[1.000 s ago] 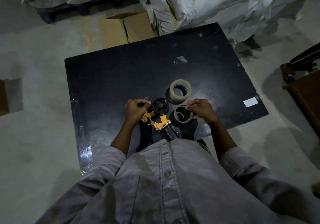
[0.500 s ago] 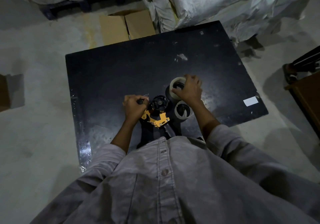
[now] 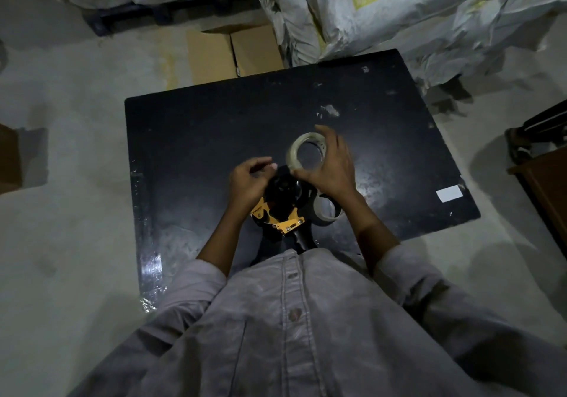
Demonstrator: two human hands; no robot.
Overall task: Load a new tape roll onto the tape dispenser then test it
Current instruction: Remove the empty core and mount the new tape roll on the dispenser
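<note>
While my right hand (image 3: 329,166) clamps the new tape roll (image 3: 306,152) by its outer rim, fingers curled over the far edge, the roll hangs just past the tape dispenser (image 3: 280,204) at about one o'clock from it. My left hand (image 3: 250,181) rests on the dispenser's hub at nine o'clock, fingers loosely bent; whether it grips, I cannot tell. Outward lie the spent core (image 3: 326,211) at four o'clock and the black board (image 3: 199,138); I judge the roll light, stiff and slick-sided, best pinched across rim and inner core.

No legible text anywhere.
</note>
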